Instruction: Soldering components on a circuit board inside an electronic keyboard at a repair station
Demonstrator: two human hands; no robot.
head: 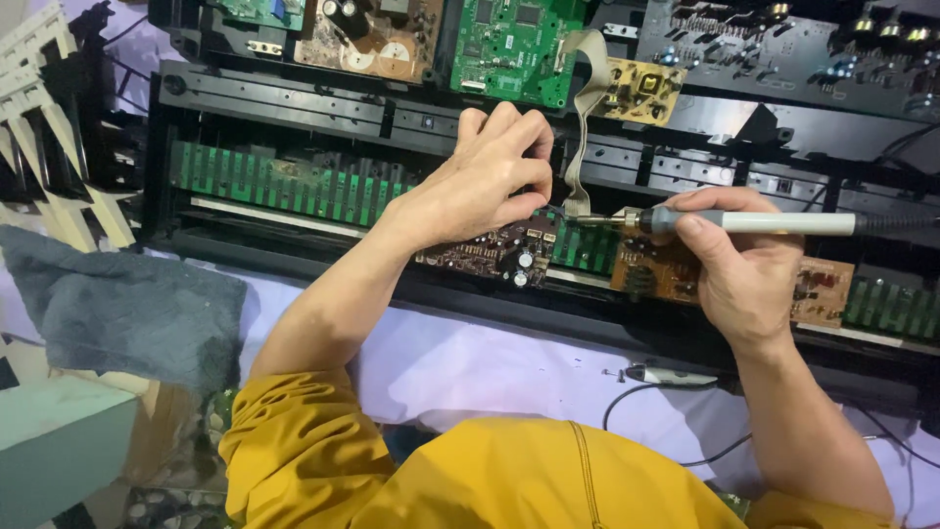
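Both hands crowd the ribbon cable, apparently touching.

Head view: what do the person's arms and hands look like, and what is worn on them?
Both hands are bare: no gloves, rings or watch visible on the left hand or right hand. Mustard-yellow fabric sleeves are pushed up past the elbows, leaving the forearms uncovered. The same yellow garment covers the chest, with a stitched seam down it.
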